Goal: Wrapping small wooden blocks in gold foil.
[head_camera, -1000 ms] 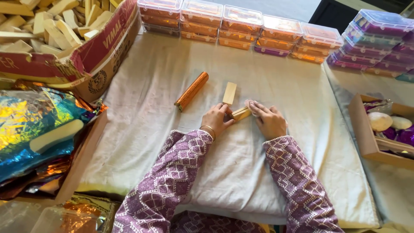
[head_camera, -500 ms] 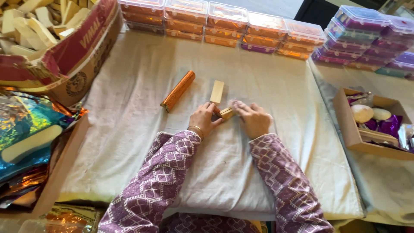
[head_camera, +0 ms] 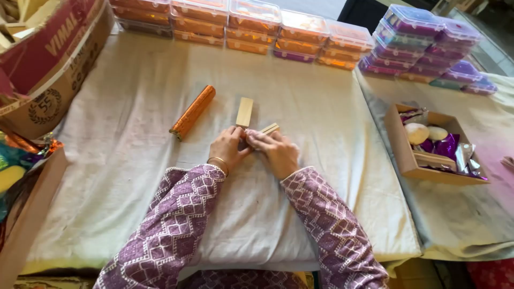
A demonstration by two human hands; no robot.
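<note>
Change from earlier frames: the hands are in the same pose as half a second ago, both still closed on the same pale bar; the view has drifted, so less of the cardboard carton at the left shows and more of the brown tray at the right.
Left hand [head_camera: 229, 148]: fingers curled narrow around the near end of the pale bar, a thin bangle on the wrist.
Right hand [head_camera: 277, 151]: fingers pinched narrow over the same bar from the right side.
Pale bar [head_camera: 269, 129]: held between both hands just above the white cloth [head_camera: 123, 160]; long axis slanted, its free end pointing up and right, away from the person.
Second pale bar [head_camera: 244, 112]: lies flat just beyond the hands, long axis nearly straight away from the person; whether it touches the fingertips is unclear.
Orange foil roll [head_camera: 193, 112]: lies left of the bars, apart from them, slanting from lower left to upper right.
Hidden or cut off: most of the held bar is covered by fingers; the cardboard carton [head_camera: 48, 64] is cut by the left edge; what lies in the brown tray [head_camera: 399, 142] is hard to make out beyond pale rounds and purple wrappers.
Far edge: lidded clear boxes [head_camera: 278, 29], orange-filled and purple-filled, stacked in rows.
</note>
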